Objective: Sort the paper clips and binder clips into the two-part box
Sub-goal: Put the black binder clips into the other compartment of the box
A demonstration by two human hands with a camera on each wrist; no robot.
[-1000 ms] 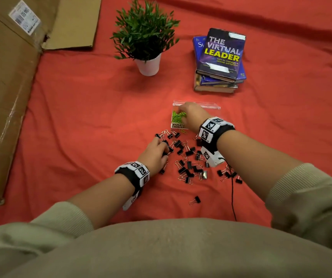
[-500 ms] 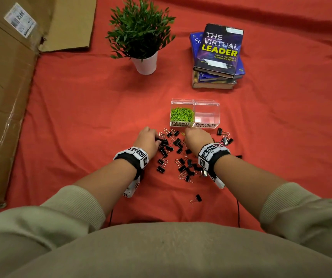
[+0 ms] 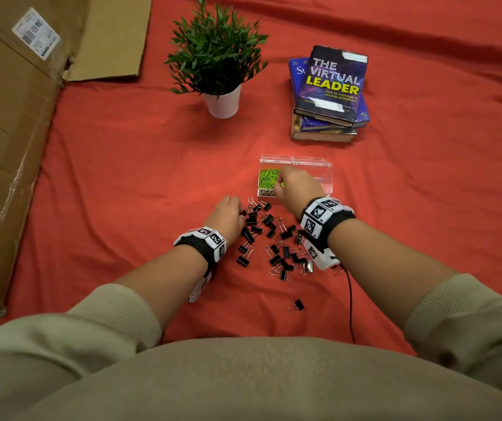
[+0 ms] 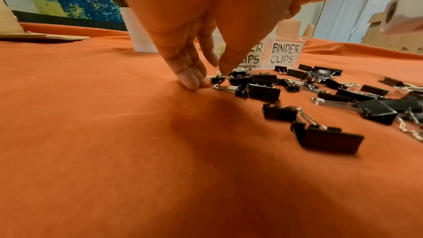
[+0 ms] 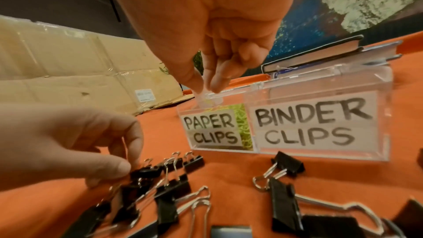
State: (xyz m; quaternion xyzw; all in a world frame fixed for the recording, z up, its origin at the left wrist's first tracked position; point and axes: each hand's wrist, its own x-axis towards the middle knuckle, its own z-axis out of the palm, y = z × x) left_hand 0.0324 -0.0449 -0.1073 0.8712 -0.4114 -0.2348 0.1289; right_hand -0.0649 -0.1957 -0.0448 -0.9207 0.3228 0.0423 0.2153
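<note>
A clear two-part box [image 3: 322, 168] [image 5: 320, 86] stands open on the red cloth. Green paper clips [image 3: 266, 177] [image 5: 245, 126] fill its left part, labelled PAPER CLIPS. The part labelled BINDER CLIPS looks bare. My right hand [image 3: 280, 183] [image 5: 207, 87] hovers over the paper-clip part with thumb and fingertips pinched together, and a yellow-green clip shows just under them. Black binder clips [image 3: 274, 238] [image 4: 320, 93] [image 5: 171, 187] lie scattered in front of the box. My left hand [image 3: 241, 211] [image 4: 210, 77] [image 5: 128, 162] pinches one small binder clip at the pile's left edge.
A potted plant [image 3: 216, 56] and a stack of books [image 3: 330, 92] stand behind the box. Flattened cardboard [image 3: 7, 147] covers the left side. One stray binder clip [image 3: 296, 305] lies near my body, beside a black cable [image 3: 350, 299].
My right hand dropped from the box to the pile, then rose back over the paper-clip part. My left hand stayed at the pile's left edge, shifting slightly.
</note>
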